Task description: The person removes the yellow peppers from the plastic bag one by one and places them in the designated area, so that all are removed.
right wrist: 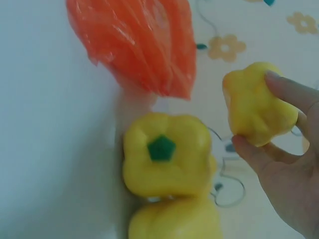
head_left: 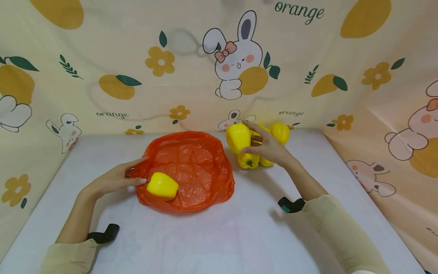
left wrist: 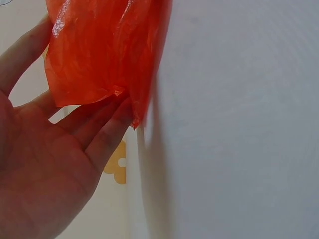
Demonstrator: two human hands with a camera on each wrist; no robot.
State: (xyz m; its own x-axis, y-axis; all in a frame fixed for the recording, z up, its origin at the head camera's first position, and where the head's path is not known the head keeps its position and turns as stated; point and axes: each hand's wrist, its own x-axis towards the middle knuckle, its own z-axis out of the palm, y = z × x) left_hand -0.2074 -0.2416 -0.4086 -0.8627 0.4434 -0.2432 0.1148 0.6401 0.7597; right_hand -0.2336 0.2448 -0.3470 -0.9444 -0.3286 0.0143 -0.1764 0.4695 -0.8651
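Observation:
My left hand (head_left: 118,178) is at the left side of a red plastic bag (head_left: 188,152) that lies spread with its mouth up. Its extended fingers (left wrist: 107,134) touch the bag's outer side in the left wrist view. Inside the bag, near that hand, lies one yellow bell pepper (head_left: 162,186) on its side. Past the bag's right edge, my right hand (head_left: 270,146) grips another yellow bell pepper (head_left: 238,137) between thumb and fingers, raised above the table. Below and behind it, several more yellow bell peppers (head_left: 248,161) are grouped, partly hidden by the hand.
A pale table (head_left: 219,243) carries everything. Behind and beside it hangs a cloth (head_left: 137,45) printed with rabbits, oranges and flowers. Black curved pieces (head_left: 104,234) stick out at both wrists, by the sleeves.

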